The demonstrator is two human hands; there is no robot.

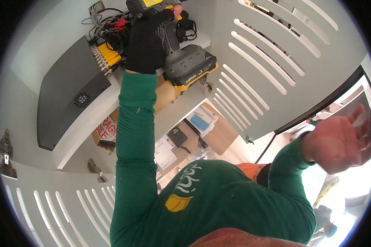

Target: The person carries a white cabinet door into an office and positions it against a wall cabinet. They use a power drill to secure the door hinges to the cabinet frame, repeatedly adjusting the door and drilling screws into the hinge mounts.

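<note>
My left hand (pixel 145 47), in a black glove with a grip-dotted finger side, is wrapped round the handle of a cordless drill (pixel 185 59). The drill is dark grey with a black and yellow battery at its base. It is up at the cabinet shelf, its head partly cut off by the top edge. Beside the glove lie a tangle of black cables (pixel 115 35) with red clips and a row of yellow-bodied connectors (pixel 108 54). My bare right hand (pixel 338 144) is raised at the far right, palm showing, fingers apart and somewhat blurred.
A slotted grey cabinet door (pixel 251 66) stands open on the right, another slotted door (pixel 62 206) at the lower left. A curved dark panel (pixel 70 94) sits on the shelf. Below are a cardboard box (pixel 101 138) and a desk with a telephone (pixel 177 136) and papers.
</note>
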